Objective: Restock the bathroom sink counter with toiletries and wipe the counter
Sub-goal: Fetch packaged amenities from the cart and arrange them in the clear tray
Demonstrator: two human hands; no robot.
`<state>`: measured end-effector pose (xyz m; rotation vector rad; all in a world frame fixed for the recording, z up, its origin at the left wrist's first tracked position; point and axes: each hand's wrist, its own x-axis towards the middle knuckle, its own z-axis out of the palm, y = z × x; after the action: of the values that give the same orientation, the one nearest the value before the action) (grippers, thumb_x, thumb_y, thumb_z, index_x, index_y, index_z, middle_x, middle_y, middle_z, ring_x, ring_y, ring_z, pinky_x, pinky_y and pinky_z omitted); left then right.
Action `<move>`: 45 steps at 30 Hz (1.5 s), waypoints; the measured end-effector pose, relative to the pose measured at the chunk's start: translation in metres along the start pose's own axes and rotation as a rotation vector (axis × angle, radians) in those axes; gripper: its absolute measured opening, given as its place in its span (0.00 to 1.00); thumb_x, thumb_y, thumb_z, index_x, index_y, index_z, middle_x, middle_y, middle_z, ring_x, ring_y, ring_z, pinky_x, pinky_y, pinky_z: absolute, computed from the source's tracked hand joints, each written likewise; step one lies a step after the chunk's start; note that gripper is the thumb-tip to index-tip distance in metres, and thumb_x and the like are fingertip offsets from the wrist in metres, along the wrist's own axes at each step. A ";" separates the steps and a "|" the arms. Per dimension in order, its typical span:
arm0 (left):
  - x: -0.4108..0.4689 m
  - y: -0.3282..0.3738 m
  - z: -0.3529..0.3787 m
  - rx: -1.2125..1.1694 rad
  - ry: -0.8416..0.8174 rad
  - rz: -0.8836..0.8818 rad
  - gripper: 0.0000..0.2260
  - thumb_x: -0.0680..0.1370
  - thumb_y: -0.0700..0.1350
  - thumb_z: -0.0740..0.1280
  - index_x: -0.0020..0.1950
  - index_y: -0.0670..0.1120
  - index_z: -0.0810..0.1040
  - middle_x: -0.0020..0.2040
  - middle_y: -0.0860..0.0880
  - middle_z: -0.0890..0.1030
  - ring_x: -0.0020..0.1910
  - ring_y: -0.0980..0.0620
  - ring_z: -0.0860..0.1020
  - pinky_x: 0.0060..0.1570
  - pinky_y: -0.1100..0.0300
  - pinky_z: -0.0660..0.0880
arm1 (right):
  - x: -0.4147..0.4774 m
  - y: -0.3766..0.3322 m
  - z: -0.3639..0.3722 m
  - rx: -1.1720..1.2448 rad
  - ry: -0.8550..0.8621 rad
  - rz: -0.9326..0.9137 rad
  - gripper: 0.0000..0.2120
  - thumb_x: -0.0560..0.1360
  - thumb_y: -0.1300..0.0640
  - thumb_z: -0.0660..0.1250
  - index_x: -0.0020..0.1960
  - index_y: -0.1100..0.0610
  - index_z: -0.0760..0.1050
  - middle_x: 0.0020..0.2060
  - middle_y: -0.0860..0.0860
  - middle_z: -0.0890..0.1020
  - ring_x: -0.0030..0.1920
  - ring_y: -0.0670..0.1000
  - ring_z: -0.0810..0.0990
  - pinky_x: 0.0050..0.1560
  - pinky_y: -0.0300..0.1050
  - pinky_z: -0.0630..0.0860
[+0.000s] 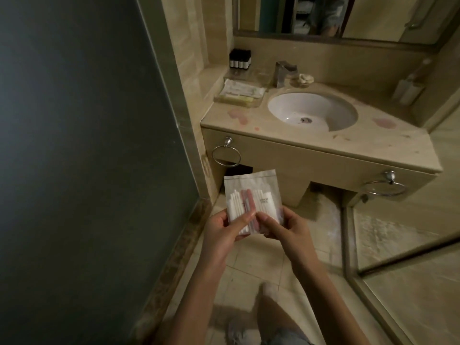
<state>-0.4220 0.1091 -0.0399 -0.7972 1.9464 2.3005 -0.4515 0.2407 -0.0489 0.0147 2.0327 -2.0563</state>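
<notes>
I hold a clear toiletry packet [251, 192] with white cotton swabs and a pink item in front of me, below the counter's front edge. My left hand [224, 230] grips its left lower side with the thumb on top. My right hand [281, 227] pinches its right lower side. The beige stone counter [249, 123] shows pink stains at left and right of the white sink basin [311, 110]. A clear tray [239, 95] with wrapped toiletries sits at the counter's back left.
Several small dark bottles [65, 59] stand on a ledge in the back left corner. A chrome faucet [283, 72] rises behind the basin. Towel rings [226, 155] hang on the counter front. A dark wall is left; a glass shower partition [398, 245] is right.
</notes>
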 end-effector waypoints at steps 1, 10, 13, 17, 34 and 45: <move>0.007 0.001 -0.003 -0.013 0.017 -0.001 0.17 0.71 0.47 0.74 0.59 0.47 0.79 0.50 0.49 0.85 0.48 0.53 0.84 0.43 0.62 0.80 | 0.007 0.000 0.004 0.010 -0.027 -0.008 0.05 0.75 0.54 0.67 0.50 0.51 0.78 0.42 0.50 0.85 0.41 0.45 0.83 0.39 0.35 0.78; 0.090 0.025 -0.013 -0.076 0.223 -0.018 0.17 0.70 0.48 0.75 0.57 0.48 0.80 0.50 0.51 0.85 0.48 0.53 0.83 0.51 0.54 0.80 | 0.112 -0.008 0.025 -0.026 -0.149 0.051 0.08 0.77 0.55 0.64 0.46 0.59 0.79 0.40 0.49 0.85 0.41 0.47 0.83 0.40 0.34 0.77; 0.129 0.043 0.001 -0.092 0.210 -0.023 0.16 0.70 0.46 0.75 0.56 0.47 0.80 0.48 0.50 0.85 0.48 0.52 0.84 0.52 0.53 0.80 | 0.158 -0.017 0.021 -0.027 -0.143 0.034 0.08 0.77 0.58 0.64 0.43 0.60 0.78 0.37 0.48 0.84 0.38 0.45 0.82 0.38 0.33 0.76; 0.183 0.072 0.029 -0.059 0.164 -0.001 0.11 0.71 0.46 0.75 0.53 0.49 0.80 0.47 0.50 0.85 0.45 0.54 0.84 0.45 0.60 0.81 | 0.222 -0.032 0.005 -0.036 -0.092 0.013 0.08 0.77 0.57 0.66 0.42 0.59 0.80 0.36 0.51 0.84 0.39 0.49 0.83 0.41 0.38 0.78; 0.354 0.128 0.131 0.011 0.195 0.017 0.09 0.73 0.49 0.74 0.49 0.56 0.76 0.46 0.57 0.81 0.46 0.58 0.80 0.37 0.66 0.74 | 0.407 -0.067 -0.052 -0.031 -0.129 0.074 0.07 0.76 0.55 0.66 0.52 0.55 0.80 0.45 0.48 0.85 0.45 0.46 0.84 0.45 0.37 0.80; 0.454 0.133 0.146 0.078 0.137 -0.020 0.10 0.73 0.48 0.73 0.53 0.51 0.78 0.44 0.56 0.82 0.43 0.59 0.80 0.32 0.71 0.74 | 0.496 -0.059 -0.052 -0.021 -0.008 0.044 0.04 0.75 0.61 0.68 0.47 0.56 0.81 0.40 0.49 0.85 0.40 0.46 0.84 0.40 0.35 0.78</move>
<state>-0.9139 0.0783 -0.0835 -0.9864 2.0581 2.1975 -0.9513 0.2081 -0.0823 0.0465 2.0310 -2.0057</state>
